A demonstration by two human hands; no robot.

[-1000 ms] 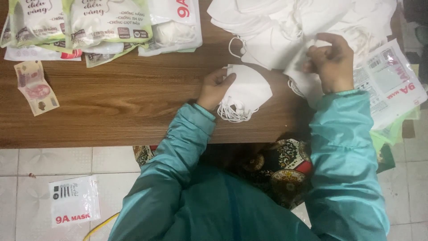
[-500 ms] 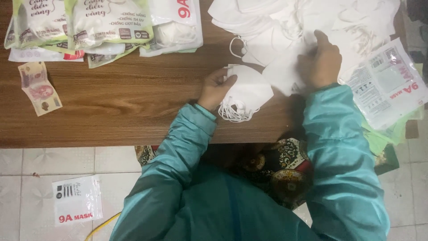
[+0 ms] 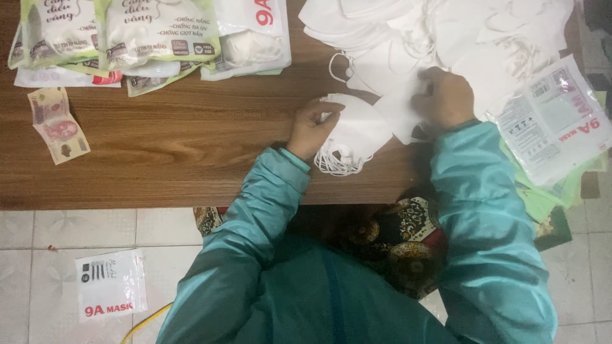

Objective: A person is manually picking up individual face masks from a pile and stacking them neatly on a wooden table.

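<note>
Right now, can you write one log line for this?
left hand: on stacked white masks | right hand: on loose mask from pile | banknote: untouched
</note>
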